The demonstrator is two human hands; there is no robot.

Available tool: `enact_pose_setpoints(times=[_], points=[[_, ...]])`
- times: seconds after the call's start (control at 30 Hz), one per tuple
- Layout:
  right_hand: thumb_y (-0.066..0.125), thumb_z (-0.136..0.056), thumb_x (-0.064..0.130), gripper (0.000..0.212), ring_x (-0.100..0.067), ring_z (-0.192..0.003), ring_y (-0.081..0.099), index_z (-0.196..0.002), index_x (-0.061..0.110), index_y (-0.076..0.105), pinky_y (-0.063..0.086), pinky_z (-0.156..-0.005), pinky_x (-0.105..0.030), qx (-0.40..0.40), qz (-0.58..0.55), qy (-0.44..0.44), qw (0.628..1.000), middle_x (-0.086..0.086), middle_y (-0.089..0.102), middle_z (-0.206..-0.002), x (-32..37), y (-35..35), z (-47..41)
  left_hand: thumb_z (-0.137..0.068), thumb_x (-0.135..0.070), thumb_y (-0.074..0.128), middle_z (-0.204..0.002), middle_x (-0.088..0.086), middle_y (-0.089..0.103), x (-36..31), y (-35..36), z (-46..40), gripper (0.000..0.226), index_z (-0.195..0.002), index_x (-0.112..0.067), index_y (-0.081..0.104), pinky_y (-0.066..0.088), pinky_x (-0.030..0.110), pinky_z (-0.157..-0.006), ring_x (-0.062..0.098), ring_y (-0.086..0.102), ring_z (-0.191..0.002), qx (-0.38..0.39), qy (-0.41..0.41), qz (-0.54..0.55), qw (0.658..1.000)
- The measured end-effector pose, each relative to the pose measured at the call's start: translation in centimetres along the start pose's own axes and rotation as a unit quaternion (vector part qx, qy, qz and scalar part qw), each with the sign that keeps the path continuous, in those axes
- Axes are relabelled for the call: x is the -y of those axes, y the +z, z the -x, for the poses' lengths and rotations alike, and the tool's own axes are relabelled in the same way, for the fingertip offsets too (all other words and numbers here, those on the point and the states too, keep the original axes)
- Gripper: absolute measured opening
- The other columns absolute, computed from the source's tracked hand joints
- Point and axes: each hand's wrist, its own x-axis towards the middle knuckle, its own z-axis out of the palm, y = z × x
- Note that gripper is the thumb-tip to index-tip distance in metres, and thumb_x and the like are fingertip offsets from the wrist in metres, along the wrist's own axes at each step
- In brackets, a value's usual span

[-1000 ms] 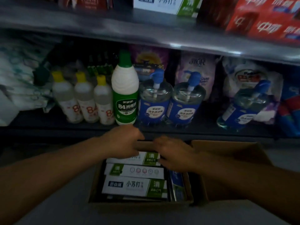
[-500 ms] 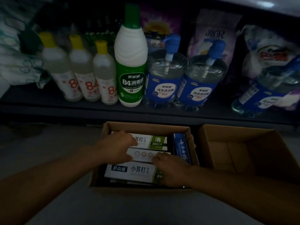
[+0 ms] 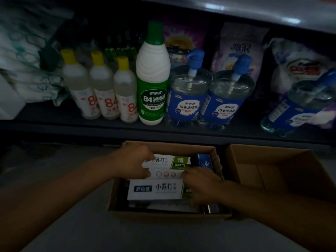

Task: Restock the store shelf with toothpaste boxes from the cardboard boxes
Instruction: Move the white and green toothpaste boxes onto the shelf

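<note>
An open cardboard box (image 3: 163,214) stands on the floor below the shelf and holds white-and-green toothpaste boxes lying flat. The near toothpaste box (image 3: 156,190) shows its full label. My left hand (image 3: 134,160) grips the left ends of the far toothpaste box (image 3: 174,160) and the middle one (image 3: 167,174), fingers curled over them. My right hand (image 3: 201,186) curls over the right ends of the middle and near boxes, hiding those ends. A blue toothpaste box (image 3: 205,161) stands on edge along the carton's right wall.
A second cardboard box (image 3: 272,171) sits open to the right, its visible inside bare. The dark shelf (image 3: 109,128) above carries yellow-capped bottles (image 3: 107,99), a tall green-labelled bottle (image 3: 152,99), blue pump bottles (image 3: 187,100) and refill bags behind. Grey floor lies to the left.
Both hands dropped from the carton's far rim down onto the toothpaste boxes and closed on their ends. My view tilted down toward the carton.
</note>
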Motion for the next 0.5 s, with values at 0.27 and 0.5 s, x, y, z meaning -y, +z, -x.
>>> enact_pose_setpoints(times=[0.27,0.5], points=[[0.074,-0.071,0.049,0.067,-0.019,-0.109,0.051,-0.125,0.018,0.049,0.048,-0.086,-0.036,-0.065,0.04,-0.002,0.997,0.0,0.049,-0.122,-1.7,-8.0,4.9,-0.087,-0.04,0.064,-0.095,0.004,0.071,-2.7,-6.7,1.0,0.032,-0.101,-0.012,0.071,0.049,0.027,-0.072,0.016,0.065,-0.085,0.002,0.016,-0.017,1.0],[0.062,-0.071,0.053,0.054,-0.018,-0.093,0.058,-0.11,0.018,0.056,0.043,-0.061,-0.028,-0.248,0.156,0.006,0.956,0.001,0.054,-0.107,-3.2,-18.7,11.2,-0.083,-0.06,0.058,-0.099,0.011,0.068,-5.9,-16.7,3.9,0.06,-0.104,-0.004,0.065,0.05,0.033,-0.076,0.024,0.065,-0.091,-0.025,0.014,-0.013,1.0]])
